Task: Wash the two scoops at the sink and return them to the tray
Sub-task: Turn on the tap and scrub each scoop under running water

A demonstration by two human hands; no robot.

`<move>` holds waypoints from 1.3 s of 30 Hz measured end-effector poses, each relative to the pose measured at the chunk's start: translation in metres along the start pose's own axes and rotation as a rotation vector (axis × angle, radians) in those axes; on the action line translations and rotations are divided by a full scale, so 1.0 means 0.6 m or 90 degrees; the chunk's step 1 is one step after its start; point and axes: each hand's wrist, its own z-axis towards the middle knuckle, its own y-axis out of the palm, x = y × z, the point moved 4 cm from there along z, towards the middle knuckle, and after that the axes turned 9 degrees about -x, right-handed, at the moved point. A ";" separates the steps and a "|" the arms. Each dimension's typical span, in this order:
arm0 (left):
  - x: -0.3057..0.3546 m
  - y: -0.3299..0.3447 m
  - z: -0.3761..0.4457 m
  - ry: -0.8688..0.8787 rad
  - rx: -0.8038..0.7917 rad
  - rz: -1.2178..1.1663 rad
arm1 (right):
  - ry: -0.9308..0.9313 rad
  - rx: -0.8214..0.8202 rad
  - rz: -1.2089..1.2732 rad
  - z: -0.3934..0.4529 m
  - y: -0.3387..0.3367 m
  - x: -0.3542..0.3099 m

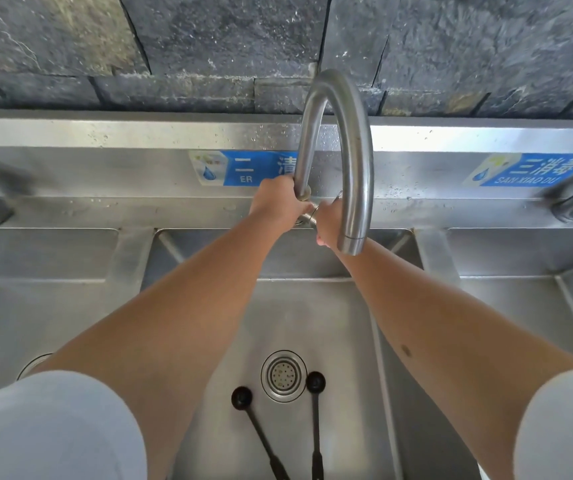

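Observation:
Two black long-handled scoops lie on the floor of the middle steel sink, one left of the drain and one right of it, handles running toward me. Both arms reach far over the basin. My left hand is wrapped around the base of the tall curved faucet. My right hand is closed on the faucet's lever at the base, partly hidden behind the spout. No water comes from the spout. The tray is out of view.
A round drain strainer sits between the scoop bowls. Further basins lie to the left and right, each with its own tap at the frame edge. Blue labels are stuck to the steel backsplash below a dark stone wall.

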 end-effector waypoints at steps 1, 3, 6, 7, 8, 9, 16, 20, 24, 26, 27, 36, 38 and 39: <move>0.000 0.000 0.000 0.000 0.004 -0.004 | 0.002 0.002 0.001 0.001 0.000 0.001; -0.001 0.001 0.000 0.004 0.010 -0.007 | 0.003 0.005 -0.006 0.003 0.002 0.004; -0.003 0.001 0.000 0.010 0.012 -0.002 | 0.006 0.015 0.002 0.005 0.004 0.010; -0.003 0.002 0.001 0.013 0.012 -0.001 | 0.004 0.017 0.006 0.005 0.005 0.012; -0.003 0.002 0.001 0.014 0.011 -0.001 | 0.003 0.017 0.007 0.006 0.005 0.012; -0.004 0.002 0.001 0.016 0.010 -0.002 | 0.000 0.017 0.007 0.007 0.005 0.012; -0.011 0.006 0.003 0.033 0.005 -0.002 | 0.002 0.000 0.035 0.016 0.013 0.025; -0.013 0.010 0.003 0.041 0.007 -0.020 | 0.004 0.003 0.044 0.019 0.012 0.027; -0.018 0.015 0.003 0.034 0.015 -0.041 | 0.010 -0.009 0.046 0.021 0.013 0.029; -0.020 0.018 0.004 0.032 0.017 -0.049 | 0.014 -0.009 0.062 0.022 0.014 0.028; -0.021 0.019 0.004 0.031 0.019 -0.055 | 0.017 -0.011 0.068 0.022 0.014 0.028; -0.027 0.026 0.006 0.036 0.042 -0.075 | 0.015 0.019 0.124 0.036 0.020 0.028; -0.028 0.027 0.009 0.029 0.036 -0.083 | 0.018 0.026 0.159 0.035 0.022 0.025; -0.029 0.027 0.011 0.026 0.033 -0.087 | 0.025 0.025 0.177 0.033 0.024 0.025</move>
